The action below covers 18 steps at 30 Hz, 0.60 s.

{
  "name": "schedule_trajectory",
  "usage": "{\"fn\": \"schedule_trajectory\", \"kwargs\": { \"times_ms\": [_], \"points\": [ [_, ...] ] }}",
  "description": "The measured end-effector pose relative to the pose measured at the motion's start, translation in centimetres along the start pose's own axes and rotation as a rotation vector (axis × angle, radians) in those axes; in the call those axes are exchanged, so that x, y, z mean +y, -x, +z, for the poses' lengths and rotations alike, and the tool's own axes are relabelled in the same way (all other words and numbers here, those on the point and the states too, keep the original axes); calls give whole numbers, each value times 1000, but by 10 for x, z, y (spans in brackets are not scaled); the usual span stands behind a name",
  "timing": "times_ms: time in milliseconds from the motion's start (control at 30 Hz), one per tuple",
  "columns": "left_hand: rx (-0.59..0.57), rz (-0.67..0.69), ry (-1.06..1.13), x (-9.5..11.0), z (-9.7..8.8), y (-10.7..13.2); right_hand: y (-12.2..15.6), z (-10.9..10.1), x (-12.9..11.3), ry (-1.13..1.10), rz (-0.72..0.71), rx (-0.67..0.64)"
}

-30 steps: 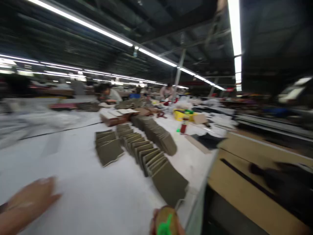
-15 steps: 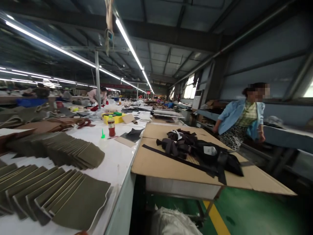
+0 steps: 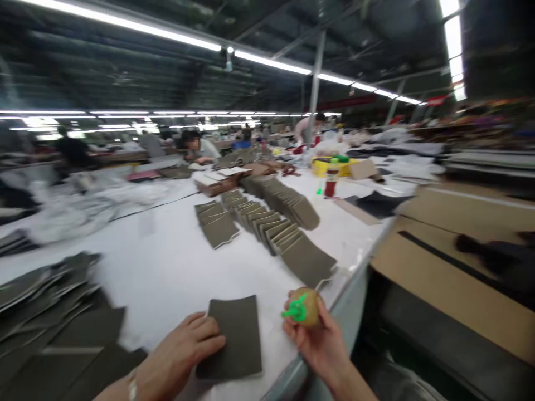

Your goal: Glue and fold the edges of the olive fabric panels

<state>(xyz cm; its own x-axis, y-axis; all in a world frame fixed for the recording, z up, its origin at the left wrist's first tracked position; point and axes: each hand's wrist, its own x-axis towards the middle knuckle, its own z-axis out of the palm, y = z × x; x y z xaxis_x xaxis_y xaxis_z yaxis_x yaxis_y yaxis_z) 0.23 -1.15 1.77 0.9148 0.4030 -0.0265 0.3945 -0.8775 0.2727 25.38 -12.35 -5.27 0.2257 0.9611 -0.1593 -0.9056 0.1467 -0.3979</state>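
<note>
My left hand (image 3: 184, 348) lies flat with fingers stretched on the left edge of a dark olive cut piece (image 3: 236, 334) on the white table (image 3: 167, 267). To its right, near the table's front edge, my right hand (image 3: 315, 337) is closed round a small squeeze bottle (image 3: 304, 307) with a green nozzle pointing left. Beyond them, rows of overlapping olive pieces (image 3: 271, 228) fan out toward the back of the table.
Dark pieces (image 3: 45, 317) lie piled at the left. A red bottle (image 3: 330, 184) and a yellow box (image 3: 330, 166) stand further back. A cardboard-topped table (image 3: 443, 262) with black parts sits to the right across a gap. Other people work at far tables.
The view has swung from the right aisle back to the table. Both hands are in view now, the left resting on a single olive piece, the right holding the bottle.
</note>
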Motion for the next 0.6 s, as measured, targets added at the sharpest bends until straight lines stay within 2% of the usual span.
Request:
{"fn": "schedule_trajectory", "kwargs": {
  "times_ms": [33, 100, 200, 333, 467, 600],
  "points": [
    [-52, -61, 34, -3, -4, 14, -3, -2, -2, -17, 20, 17],
    [-97, -180, 54, -4, -10, 22, -7, -3, -5, -30, 41, 55],
    [-58, -339, 98, 9, -11, 5, -7, 3, -6, -7, 20, 118],
    [20, -487, 181, 41, 4, -20, -2, 10, -5, 66, -50, 199],
    [3, -567, 113, 58, 16, -32, 8, 14, -9, 161, -96, 218],
    [-46, -617, 39, 65, 12, -43, 18, 19, -14, 218, -130, 233]
  ]
}}
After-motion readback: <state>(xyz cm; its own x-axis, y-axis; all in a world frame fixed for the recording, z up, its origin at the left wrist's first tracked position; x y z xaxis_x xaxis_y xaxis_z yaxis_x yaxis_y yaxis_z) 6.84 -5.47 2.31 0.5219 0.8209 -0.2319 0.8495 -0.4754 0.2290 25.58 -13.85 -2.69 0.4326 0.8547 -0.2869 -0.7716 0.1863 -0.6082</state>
